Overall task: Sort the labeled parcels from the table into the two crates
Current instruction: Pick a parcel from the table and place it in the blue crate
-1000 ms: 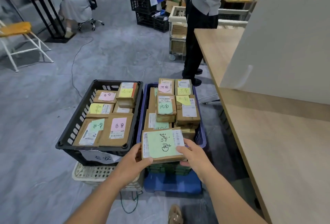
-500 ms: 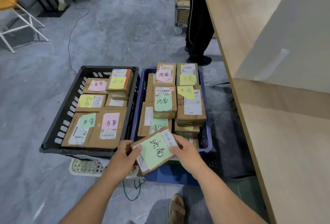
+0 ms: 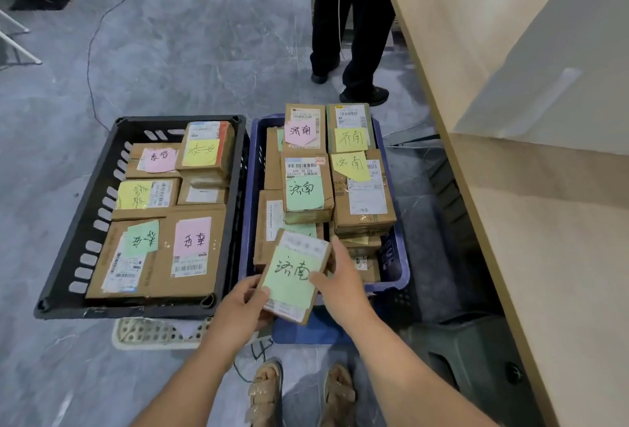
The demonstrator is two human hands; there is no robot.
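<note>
Since half a second before, the parcel (image 3: 294, 277) had swung round. Its long axis, which had slanted across the frame, now ran nearly up it, and its far end had gone further in over the near rim of the blue crate (image 3: 396, 256) at lower centre. The left hand (image 3: 241, 304) gripped the near left corner. The right hand (image 3: 340, 280) pinched the right long edge, thumb on the green note, and was the nearer hand to the crate's inside. Straight ahead the stacked parcels (image 3: 308, 188) stood high; I judged the lower room to be at the crate's near right. The black crate (image 3: 85, 209) sat just beside it on the grey floor (image 3: 187, 52), with the table (image 3: 561, 256) along the right.
</note>
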